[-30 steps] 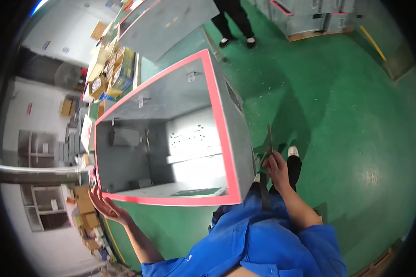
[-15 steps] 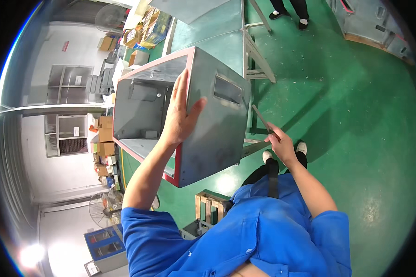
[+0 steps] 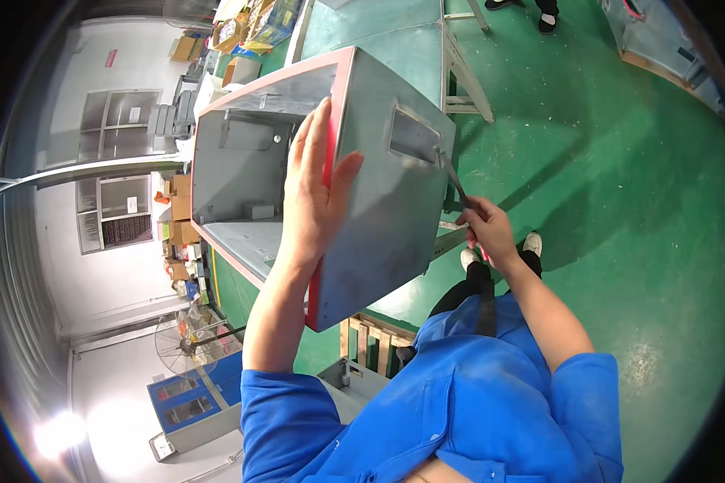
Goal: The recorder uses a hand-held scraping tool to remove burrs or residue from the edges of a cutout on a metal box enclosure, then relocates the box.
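A grey sheet-metal cabinet (image 3: 379,233) with red-edged front opening sits tilted before me. My left hand (image 3: 312,193) lies flat along the red edge of that opening, its fingers stretched out. In my right hand (image 3: 491,233) is a long, thin metal file (image 3: 454,179), gripped near its lower end. The file's far tip is at the right edge of the rectangular cutout (image 3: 415,135) in the cabinet's side. Whether it touches the metal I cannot tell. Most of the handle is hidden by my fingers.
Behind the cabinet stands a green-topped table (image 3: 379,28) with pale legs. A wooden pallet (image 3: 370,338) and a fan (image 3: 187,344) are low on the left. Cardboard boxes (image 3: 182,208) line the wall. Another person's shoes (image 3: 547,22) show at the top.
The file's tip has come up from beside the cabinet to the cutout's edge. My left hand stays on the red edge. The cabinet sits slightly differently in view.
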A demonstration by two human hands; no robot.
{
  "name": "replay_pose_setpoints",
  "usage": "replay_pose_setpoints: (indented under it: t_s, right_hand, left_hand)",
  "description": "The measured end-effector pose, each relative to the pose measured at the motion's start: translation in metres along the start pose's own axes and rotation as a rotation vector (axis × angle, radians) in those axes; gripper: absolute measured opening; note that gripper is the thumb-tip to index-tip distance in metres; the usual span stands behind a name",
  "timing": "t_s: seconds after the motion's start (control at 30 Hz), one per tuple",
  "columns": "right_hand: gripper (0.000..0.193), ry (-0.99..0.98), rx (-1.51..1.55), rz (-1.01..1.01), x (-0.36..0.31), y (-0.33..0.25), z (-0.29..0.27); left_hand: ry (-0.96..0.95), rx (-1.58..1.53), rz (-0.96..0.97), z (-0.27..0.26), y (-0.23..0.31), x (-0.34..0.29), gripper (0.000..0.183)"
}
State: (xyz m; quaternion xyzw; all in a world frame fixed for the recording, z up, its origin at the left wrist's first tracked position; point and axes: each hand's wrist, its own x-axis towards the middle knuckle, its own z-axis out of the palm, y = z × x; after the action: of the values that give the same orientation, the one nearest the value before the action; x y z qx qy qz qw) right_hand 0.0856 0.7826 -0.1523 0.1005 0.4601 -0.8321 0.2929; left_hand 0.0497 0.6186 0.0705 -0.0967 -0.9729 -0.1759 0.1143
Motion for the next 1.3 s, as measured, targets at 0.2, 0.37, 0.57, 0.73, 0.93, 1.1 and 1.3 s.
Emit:
replay_pose_setpoints:
  t_s: [0.2,0.37,0.57,0.73,0.93,1.1,1.3]
  right_hand:
    - [0.028,0.075,0.147,0.099,0.005,-0.008,0.025]
    - [0.024,0.044,0.192,0.177,0.005,-0.011,0.043]
    - [0.021,0.093,0.291,0.253,0.008,-0.018,0.059]
    - [0.023,0.088,0.249,0.294,0.013,-0.018,0.057]
    - [0.025,0.055,0.054,0.181,0.023,-0.015,0.057]
    - [0.022,0.051,-0.012,0.171,0.024,-0.013,0.057]
    - [0.022,0.102,-0.14,0.123,0.03,-0.018,0.059]
  left_hand:
    - [-0.039,0.101,0.501,-0.019,0.055,-0.031,0.04]
    - [-0.23,-0.752,-0.532,0.077,0.04,-0.14,0.027]
    - [-0.184,-1.405,-1.223,0.125,0.027,-0.12,0.036]
    - [-0.307,-1.394,-1.165,0.14,0.002,-0.124,0.032]
    - [-0.296,-1.348,-1.235,0.128,0.011,-0.115,0.022]
    - [-0.277,-1.488,-1.273,0.123,0.014,-0.113,0.021]
    - [-0.159,-1.508,-1.244,0.133,0.021,-0.107,0.019]
